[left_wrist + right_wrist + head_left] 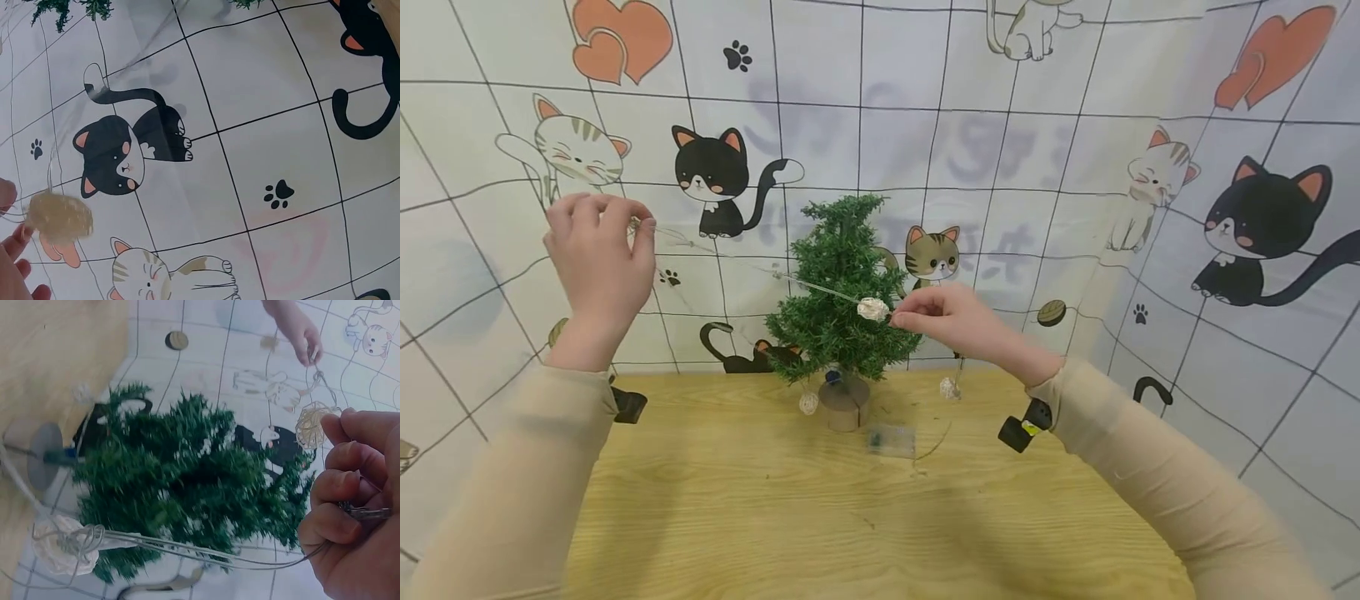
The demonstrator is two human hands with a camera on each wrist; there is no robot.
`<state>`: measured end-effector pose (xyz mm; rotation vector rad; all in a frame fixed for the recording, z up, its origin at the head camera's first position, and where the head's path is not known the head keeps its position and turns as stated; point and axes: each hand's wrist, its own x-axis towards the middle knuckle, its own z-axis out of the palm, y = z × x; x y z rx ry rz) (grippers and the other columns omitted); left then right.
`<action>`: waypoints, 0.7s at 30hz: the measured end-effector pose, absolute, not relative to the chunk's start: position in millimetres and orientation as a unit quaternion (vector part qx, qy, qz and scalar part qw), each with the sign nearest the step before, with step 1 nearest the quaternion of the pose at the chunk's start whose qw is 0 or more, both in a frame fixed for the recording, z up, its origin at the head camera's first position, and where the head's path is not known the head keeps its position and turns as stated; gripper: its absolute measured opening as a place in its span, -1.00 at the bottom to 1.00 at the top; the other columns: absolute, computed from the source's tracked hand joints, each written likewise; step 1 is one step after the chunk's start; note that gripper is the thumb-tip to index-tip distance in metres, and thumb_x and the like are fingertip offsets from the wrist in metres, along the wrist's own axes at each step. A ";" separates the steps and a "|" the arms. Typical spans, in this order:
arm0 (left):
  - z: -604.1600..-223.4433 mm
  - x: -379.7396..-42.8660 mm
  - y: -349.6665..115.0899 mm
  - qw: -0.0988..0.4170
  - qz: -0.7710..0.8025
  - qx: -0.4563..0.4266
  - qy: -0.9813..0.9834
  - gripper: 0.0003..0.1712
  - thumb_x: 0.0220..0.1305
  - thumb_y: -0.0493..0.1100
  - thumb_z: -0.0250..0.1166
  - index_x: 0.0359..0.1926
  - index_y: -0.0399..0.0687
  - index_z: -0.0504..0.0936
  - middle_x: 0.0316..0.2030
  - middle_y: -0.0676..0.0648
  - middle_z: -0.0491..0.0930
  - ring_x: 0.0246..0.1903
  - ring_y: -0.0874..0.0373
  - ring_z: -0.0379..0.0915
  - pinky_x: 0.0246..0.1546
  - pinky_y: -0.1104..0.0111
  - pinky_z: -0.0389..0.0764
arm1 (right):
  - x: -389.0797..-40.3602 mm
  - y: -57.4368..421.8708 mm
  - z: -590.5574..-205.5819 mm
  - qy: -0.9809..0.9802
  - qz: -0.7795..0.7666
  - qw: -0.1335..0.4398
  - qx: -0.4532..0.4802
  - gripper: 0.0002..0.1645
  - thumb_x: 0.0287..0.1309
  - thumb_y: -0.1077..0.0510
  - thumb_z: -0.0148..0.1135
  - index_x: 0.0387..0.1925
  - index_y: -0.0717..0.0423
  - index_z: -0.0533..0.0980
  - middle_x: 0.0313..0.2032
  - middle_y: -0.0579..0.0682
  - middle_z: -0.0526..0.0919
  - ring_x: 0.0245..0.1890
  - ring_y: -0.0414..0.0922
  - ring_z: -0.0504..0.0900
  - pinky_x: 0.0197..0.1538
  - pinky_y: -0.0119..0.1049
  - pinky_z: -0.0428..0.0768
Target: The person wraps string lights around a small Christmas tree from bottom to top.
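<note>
A string of small woven balls on thin clear wire runs between both hands, in front of a little green artificial tree [842,292]. My left hand [598,250], raised at the left, pinches the wire; a tan woven ball [59,217] is right beside its fingertips in the left wrist view. My right hand [951,321] pinches the wire next to a pale woven ball [872,309], with more wire running across its curled fingers [337,487]. Below it hangs another ball [950,387]. In the right wrist view, wire loops around a whitish ball [65,547].
The tree stands on a round base [844,407] at the back of the wooden table [820,517]. One more woven ball [808,403] is low at its left. A clear packet [892,442] lies before the base. Cat-patterned sheeting [820,58] surrounds the table.
</note>
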<state>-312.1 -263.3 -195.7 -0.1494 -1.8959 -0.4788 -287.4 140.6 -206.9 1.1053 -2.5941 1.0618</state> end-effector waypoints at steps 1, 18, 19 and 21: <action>-193.9 -310.8 -263.9 0.546 -0.199 -0.069 -0.811 -0.74 0.43 -0.15 0.10 -0.20 -0.28 0.59 -0.14 -0.31 0.49 0.14 -0.23 0.14 0.05 -0.12 0.17 | -289.0 142.7 -202.8 -0.863 0.343 0.068 0.364 -0.80 0.33 0.11 0.20 -0.21 0.10 0.68 -0.51 -0.09 0.59 -0.60 -0.12 0.30 -0.40 -0.24 0.33; -165.2 -287.0 -252.3 0.304 -0.476 -0.102 -0.819 -0.69 0.47 -0.07 0.04 0.18 0.20 0.42 -0.49 0.05 0.48 -0.47 0.31 0.51 -0.53 0.51 0.44 | -319.4 172.9 -137.5 -0.913 0.248 0.173 0.275 -0.75 0.34 0.03 0.17 -0.20 0.08 0.68 -0.56 -0.01 0.53 -0.58 -0.11 0.29 -0.38 -0.24 0.29; -161.8 -286.2 -252.1 0.298 -0.482 -0.106 -0.817 -0.66 0.46 -0.08 0.05 0.21 0.20 0.41 -0.50 0.05 0.47 -0.48 0.30 0.52 -0.55 0.51 0.44 | -320.3 175.5 -133.7 -0.915 0.243 0.177 0.268 -0.74 0.35 0.02 0.16 -0.20 0.08 0.67 -0.56 -0.01 0.52 -0.58 -0.11 0.29 -0.36 -0.24 0.29; -155.5 -284.5 -251.1 0.298 -0.475 -0.109 -0.821 -0.60 0.45 -0.09 0.07 0.26 0.18 0.37 -0.51 0.08 0.47 -0.51 0.29 0.50 -0.53 0.51 0.41 | -322.4 180.8 -126.7 -0.920 0.232 0.189 0.255 -0.72 0.35 0.01 0.14 -0.18 0.09 0.67 -0.56 0.01 0.50 -0.57 -0.10 0.30 -0.34 -0.23 0.29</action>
